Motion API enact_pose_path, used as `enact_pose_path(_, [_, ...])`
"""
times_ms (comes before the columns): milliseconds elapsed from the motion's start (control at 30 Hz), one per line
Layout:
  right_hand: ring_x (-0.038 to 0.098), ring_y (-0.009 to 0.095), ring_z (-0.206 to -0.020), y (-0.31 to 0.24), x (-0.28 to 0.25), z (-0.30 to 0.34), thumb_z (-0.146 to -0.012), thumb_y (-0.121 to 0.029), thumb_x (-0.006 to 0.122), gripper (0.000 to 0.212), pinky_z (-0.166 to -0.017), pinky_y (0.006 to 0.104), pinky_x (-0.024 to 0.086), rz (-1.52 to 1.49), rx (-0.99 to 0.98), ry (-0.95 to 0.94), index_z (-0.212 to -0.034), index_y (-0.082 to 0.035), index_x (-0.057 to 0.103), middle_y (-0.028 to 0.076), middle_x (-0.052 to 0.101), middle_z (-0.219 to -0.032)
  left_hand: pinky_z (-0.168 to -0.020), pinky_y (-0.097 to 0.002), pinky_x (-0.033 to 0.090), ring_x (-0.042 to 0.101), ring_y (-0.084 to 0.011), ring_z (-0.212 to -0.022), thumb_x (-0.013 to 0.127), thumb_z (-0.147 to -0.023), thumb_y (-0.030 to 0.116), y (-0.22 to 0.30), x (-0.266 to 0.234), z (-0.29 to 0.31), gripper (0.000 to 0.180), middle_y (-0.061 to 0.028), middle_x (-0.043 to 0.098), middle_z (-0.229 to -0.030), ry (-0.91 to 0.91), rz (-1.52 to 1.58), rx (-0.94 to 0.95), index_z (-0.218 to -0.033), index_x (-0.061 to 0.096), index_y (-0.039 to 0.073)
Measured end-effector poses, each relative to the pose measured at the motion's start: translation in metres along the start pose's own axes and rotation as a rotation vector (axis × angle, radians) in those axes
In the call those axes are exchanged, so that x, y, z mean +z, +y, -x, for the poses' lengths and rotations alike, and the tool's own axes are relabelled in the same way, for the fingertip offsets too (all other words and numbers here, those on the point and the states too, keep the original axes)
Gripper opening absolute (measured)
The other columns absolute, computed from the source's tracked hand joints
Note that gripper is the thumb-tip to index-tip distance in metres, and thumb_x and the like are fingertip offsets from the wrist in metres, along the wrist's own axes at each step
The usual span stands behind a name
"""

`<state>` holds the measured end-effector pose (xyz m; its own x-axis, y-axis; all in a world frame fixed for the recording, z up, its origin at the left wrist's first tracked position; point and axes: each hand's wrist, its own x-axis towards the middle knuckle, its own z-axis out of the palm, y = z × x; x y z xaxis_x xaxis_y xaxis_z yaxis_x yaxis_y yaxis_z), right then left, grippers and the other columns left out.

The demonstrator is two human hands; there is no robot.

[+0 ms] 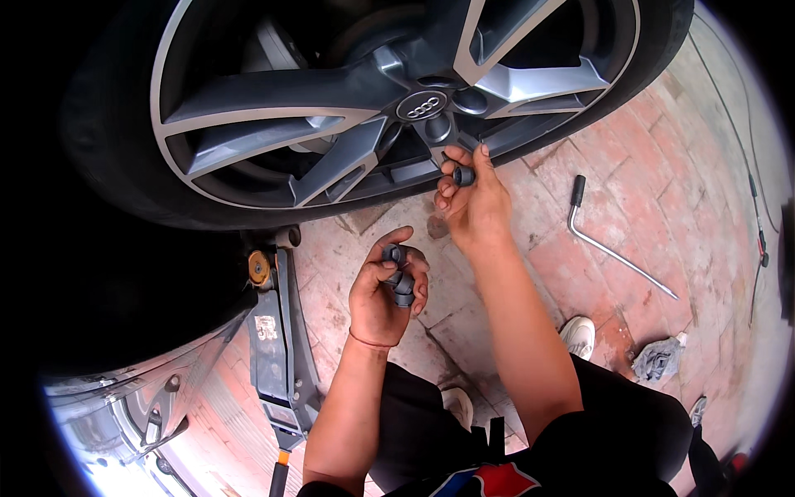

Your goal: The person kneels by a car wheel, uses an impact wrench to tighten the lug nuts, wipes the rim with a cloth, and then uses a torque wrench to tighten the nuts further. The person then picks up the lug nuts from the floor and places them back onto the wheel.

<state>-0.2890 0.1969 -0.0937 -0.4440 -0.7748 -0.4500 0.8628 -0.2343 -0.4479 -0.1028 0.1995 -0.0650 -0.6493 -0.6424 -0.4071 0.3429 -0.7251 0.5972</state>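
Note:
My left hand [377,298] is curled, palm up, round several black lug bolt caps [403,286], in front of the wheel. Higher up, my right hand [484,203] is at the lower edge of the car wheel [286,98], with one more black lug bolt cap [464,176] held in its bent fingers. The thumb and forefinger of that hand point up toward the hub; something thin and dark shows at their tips, too small to make out. Dark round bolt places [438,127] ring the silver centre cap [421,105] of the grey spoked rim.
A grey floor jack [277,352] stands left of my left arm, beside the wheel. On the red paving to the right lies a bent wheel wrench [623,258] with a black grip. A grey rag [658,359] lies nearer, and a cable [755,211] runs along the far right.

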Motion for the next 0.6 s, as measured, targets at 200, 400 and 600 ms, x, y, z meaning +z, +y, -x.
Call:
enact_pose_path(200, [0.067,0.022,-0.079,-0.020,-0.018,0.057,-0.105,-0.035,0.039,0.047,-0.054,0.0304,0.054,-0.265,0.316,-0.330,-0.137,-0.002,0.050,0.017,0.065,-0.114,-0.042,-0.0308,0.044,0.055,-0.0215,-0.055,0.051,-0.089,0.024,0.007,0.022,0.006,0.052,-0.0149,0.059,-0.083,0.000,-0.030,0.136,-0.135,0.050,-0.003])
enact_pose_path(400, [0.067,0.025,-0.069,-0.026,-0.024,0.067,-0.105,-0.036,0.036,0.056,-0.042,0.0310,0.051,-0.356,0.356,-0.752,-0.146,0.002,0.042,0.025,0.064,-0.110,-0.040,-0.0296,0.044,0.056,-0.0221,-0.057,0.051,-0.091,0.030,0.006,0.022,0.010,0.059,-0.0145,0.059,-0.082,-0.166,-0.009,0.132,-0.141,0.048,0.000])
enact_pose_path(600, [0.061,0.018,-0.060,-0.034,-0.027,0.068,-0.104,-0.044,0.046,0.063,-0.038,0.0259,0.043,0.138,0.234,-0.617,-0.144,0.004,0.043,0.020,0.065,-0.098,-0.046,-0.0298,0.048,0.061,-0.0221,-0.069,0.051,-0.090,0.026,0.010,0.042,0.016,0.068,-0.0198,0.062,-0.099,-0.112,0.020,0.139,-0.152,0.036,0.002])
